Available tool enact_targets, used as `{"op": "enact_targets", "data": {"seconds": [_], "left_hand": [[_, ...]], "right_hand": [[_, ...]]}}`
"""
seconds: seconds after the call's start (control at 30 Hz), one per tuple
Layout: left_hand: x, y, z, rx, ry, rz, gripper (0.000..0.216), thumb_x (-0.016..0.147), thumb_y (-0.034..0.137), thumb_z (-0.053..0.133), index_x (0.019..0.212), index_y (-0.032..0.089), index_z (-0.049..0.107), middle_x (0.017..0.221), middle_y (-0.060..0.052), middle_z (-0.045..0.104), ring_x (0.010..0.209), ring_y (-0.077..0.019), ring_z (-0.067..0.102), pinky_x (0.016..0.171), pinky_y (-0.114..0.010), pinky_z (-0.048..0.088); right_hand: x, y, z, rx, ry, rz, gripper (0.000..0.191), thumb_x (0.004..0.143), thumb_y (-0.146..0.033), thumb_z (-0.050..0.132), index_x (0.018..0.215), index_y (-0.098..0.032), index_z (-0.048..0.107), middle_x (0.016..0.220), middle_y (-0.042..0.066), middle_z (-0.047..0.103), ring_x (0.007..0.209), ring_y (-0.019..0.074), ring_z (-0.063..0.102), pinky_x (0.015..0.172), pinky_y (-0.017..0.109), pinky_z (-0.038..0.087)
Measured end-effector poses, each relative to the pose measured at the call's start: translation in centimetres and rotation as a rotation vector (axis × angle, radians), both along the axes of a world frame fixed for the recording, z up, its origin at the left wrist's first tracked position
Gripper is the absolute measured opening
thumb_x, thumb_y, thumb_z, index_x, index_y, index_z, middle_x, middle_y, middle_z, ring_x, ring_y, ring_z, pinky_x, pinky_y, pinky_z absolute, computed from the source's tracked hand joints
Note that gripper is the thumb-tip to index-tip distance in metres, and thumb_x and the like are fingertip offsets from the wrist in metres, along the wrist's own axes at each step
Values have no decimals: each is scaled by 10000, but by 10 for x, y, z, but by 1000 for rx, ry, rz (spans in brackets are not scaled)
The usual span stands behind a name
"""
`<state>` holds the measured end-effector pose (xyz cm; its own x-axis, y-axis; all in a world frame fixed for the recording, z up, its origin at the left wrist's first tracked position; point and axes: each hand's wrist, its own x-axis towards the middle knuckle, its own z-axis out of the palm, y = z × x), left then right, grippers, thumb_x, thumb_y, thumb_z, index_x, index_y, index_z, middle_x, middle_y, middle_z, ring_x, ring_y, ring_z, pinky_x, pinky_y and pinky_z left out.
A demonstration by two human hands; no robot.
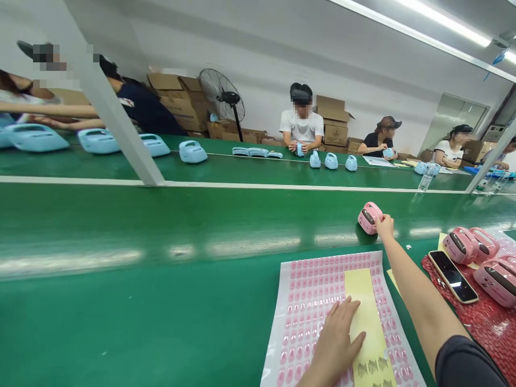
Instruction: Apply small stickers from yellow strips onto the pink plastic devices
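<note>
My right hand (385, 227) reaches far out over the green belt (161, 231) and grips a small pink device (368, 217) that rests on it. My left hand (336, 336) lies flat, fingers spread, on a white sheet of pink stickers (310, 290) at the near edge. A yellow backing strip (365, 317) lies on that sheet, right beside my fingers.
More pink devices (471, 246) and a black phone (452, 275) lie on red wrap (489, 322) at right. Blue devices (192, 152) stand along the far belt. Several people sit behind it, with a fan (223, 99) and cardboard boxes (181, 99). A slanted white post (116, 118) crosses at left.
</note>
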<state>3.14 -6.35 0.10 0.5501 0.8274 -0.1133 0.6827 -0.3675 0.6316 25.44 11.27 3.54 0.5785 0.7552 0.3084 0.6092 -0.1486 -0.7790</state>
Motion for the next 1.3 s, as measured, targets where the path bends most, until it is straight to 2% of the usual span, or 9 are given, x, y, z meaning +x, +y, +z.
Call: {"op": "enact_targets", "data": {"seconds": [0.1, 0.17, 0.3, 0.4, 0.53, 0.7, 0.83, 1.0, 1.3], "left_hand": [[1, 0, 0, 33, -56, -33, 511, 726, 224, 477, 1234, 182, 448, 1319, -77, 452, 1265, -247, 316, 1065, -480, 206], [2, 0, 0, 54, -95, -53, 504, 717, 210, 483, 1219, 186, 455, 1292, -77, 483, 1255, -242, 336, 1068, -488, 195], [1, 1, -1, 79, -124, -86, 503, 699, 193, 499, 1201, 192, 460, 1277, -82, 498, 1251, -256, 339, 1063, -512, 186], [0, 1, -2, 94, -128, -109, 498, 694, 182, 506, 1190, 185, 464, 1268, -90, 504, 1250, -263, 341, 1061, -518, 184], [0, 0, -3, 116, -161, -108, 456, 711, 163, 488, 1165, 190, 481, 1224, -87, 543, 1233, -262, 370, 1054, -517, 205], [1, -1, -2, 114, -172, -115, 389, 714, 152, 495, 1100, 184, 528, 1207, -79, 558, 1235, -271, 365, 1053, -518, 207], [1, 0, 0, 94, -137, -135, 386, 708, 155, 510, 1092, 179, 535, 1241, -82, 531, 1246, -274, 346, 1055, -524, 188], [1, 0, 0, 89, -131, -139, 415, 697, 156, 515, 1111, 187, 521, 1252, -76, 521, 1254, -265, 333, 1058, -519, 179], [1, 0, 0, 118, -208, -131, 449, 653, 160, 538, 1098, 213, 525, 1200, -72, 557, 1179, -290, 419, 1041, -526, 204]], "right_hand": [[-9, -12, 6, -43, -111, 125, 347, 817, -264, 379, 1117, -109, 455, 1133, 176, 466, 975, 225, 540, 816, 356, 410], [-24, -23, 8, -87, -188, 312, 332, 826, -294, 400, 1106, -139, 490, 1138, 141, 500, 1010, 215, 519, 858, 346, 384], [-68, -43, 3, -256, -303, 745, 221, 711, -350, 605, 882, -212, 626, 912, 33, 641, 844, 180, 582, 738, 263, 421], [-93, -47, -2, -368, -371, 875, 186, 671, -317, 650, 824, -211, 645, 792, 28, 659, 727, 186, 585, 623, 255, 403], [-101, -39, 0, -455, -448, 928, 101, 731, -278, 584, 739, -196, 642, 678, 13, 636, 622, 157, 551, 544, 234, 353], [-100, -31, -2, -527, -520, 931, 159, 783, -300, 529, 741, -195, 640, 685, -1, 615, 609, 125, 533, 539, 213, 350], [-109, -34, -14, -522, -592, 813, 149, 792, -268, 532, 865, -185, 633, 891, 60, 601, 820, 168, 548, 687, 253, 384], [-114, -46, -19, -465, -683, 627, 319, 794, -304, 543, 1077, -157, 532, 1105, 145, 506, 1064, 271, 433, 843, 378, 346], [-135, -77, -30, -451, -806, 701, 272, 808, -47, 389, 976, -146, 577, 973, 141, 581, 926, 232, 511, 742, 316, 414]]}}
